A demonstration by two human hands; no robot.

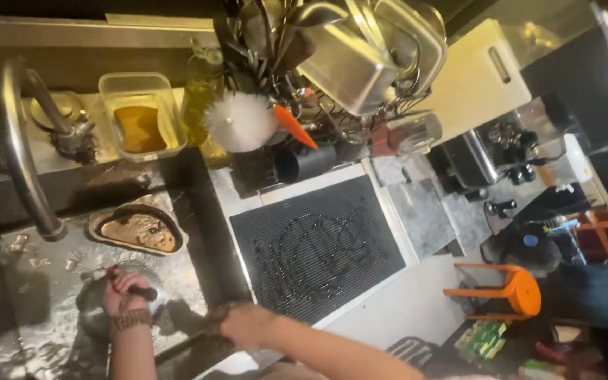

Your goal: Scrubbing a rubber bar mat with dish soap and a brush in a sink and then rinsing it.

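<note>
Gripping a dark-handled round pan (100,309), wet and grey, low in the sink (8,338): left hand (122,292) closed on the handle. Right hand (241,325) rests on the sink's right edge, grip unclear. Faucet (19,151) above.

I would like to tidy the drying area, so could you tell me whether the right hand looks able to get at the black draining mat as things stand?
Probably yes. The right hand grips a dark handle at the sink's edge, right beside the black draining mat, whose surface is bare. It would likely need to let go of the handle first.
</note>
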